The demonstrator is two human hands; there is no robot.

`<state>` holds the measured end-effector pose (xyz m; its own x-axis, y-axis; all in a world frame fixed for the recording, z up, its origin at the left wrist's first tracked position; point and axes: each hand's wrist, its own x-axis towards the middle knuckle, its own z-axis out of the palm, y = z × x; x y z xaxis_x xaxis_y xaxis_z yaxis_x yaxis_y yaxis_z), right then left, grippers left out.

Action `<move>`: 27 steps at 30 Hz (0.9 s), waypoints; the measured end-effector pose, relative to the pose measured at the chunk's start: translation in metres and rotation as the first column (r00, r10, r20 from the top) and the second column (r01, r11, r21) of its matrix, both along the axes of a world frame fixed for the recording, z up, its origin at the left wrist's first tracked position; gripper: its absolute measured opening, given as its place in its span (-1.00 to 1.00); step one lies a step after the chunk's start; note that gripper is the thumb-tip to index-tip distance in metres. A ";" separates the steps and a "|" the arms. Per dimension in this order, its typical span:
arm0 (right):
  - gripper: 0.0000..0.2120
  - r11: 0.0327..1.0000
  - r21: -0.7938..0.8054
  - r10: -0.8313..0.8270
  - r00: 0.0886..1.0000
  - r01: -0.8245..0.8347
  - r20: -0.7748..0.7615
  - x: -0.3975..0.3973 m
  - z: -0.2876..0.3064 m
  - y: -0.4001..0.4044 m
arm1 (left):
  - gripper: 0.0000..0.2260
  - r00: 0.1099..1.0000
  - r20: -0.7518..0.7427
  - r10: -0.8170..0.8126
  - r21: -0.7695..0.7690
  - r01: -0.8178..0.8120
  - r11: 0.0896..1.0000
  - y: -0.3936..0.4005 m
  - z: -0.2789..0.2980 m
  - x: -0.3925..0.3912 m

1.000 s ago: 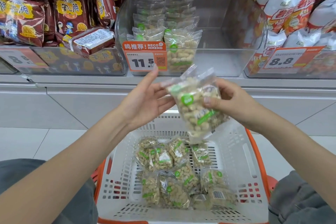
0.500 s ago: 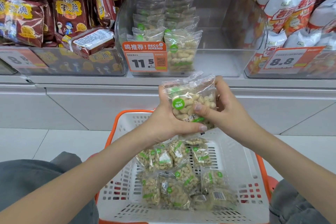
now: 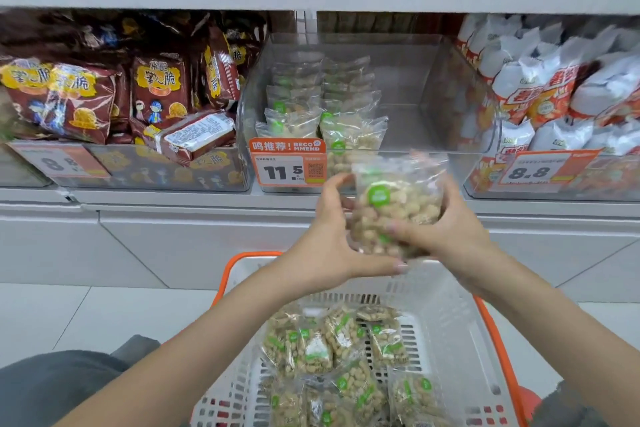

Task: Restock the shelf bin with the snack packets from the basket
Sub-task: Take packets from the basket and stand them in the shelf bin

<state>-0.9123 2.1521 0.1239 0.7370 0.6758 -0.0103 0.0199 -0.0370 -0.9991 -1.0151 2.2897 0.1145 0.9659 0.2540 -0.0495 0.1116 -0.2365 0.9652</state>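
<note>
Both hands, left (image 3: 327, 246) and right (image 3: 450, 236), have their fingers closed around 1 snack packet (image 3: 394, 204), held above the basket (image 3: 446, 315), just near of the clear shelf bin (image 3: 450, 121).

Bright, even light; edges bow, and the view looks slightly motion-blurred.

We see a glossy clear plastic packet (image 3: 398, 204) with a crinkled sheen, and the shelf bin (image 3: 408, 87) behind it is smooth transparent plastic. The basket (image 3: 446, 322) is matt white plastic lattice with an orange rim, and the neighbouring brown bags (image 3: 159, 90) shine like foil.
</note>
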 end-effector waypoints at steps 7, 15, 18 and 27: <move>-0.07 0.943 -0.001 -0.330 0.930 0.334 0.161 0.109 0.060 0.039 | -0.31 0.963 0.263 0.063 0.889 -0.267 0.373 0.066 0.009 0.017; -0.10 0.826 -0.140 -0.471 0.805 0.546 0.361 0.196 0.048 0.104 | -0.22 0.987 0.162 0.007 0.981 -0.162 0.105 0.089 -0.001 0.033; -0.13 0.825 -0.185 -0.455 0.823 0.533 0.341 0.216 0.037 0.122 | -0.26 0.986 0.166 -0.024 0.981 -0.163 0.103 0.098 0.001 0.034; 0.21 0.885 -0.326 -0.253 0.932 0.331 0.259 0.255 -0.006 0.137 | -0.28 0.980 0.186 0.065 0.977 -0.191 0.096 0.103 -0.006 0.031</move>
<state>-0.6571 2.2892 0.1183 0.9124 0.4076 -0.0385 0.1532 -0.4271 -0.8912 -0.9838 2.3928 0.1089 0.8963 0.1361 0.4221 0.1986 -0.9742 -0.1075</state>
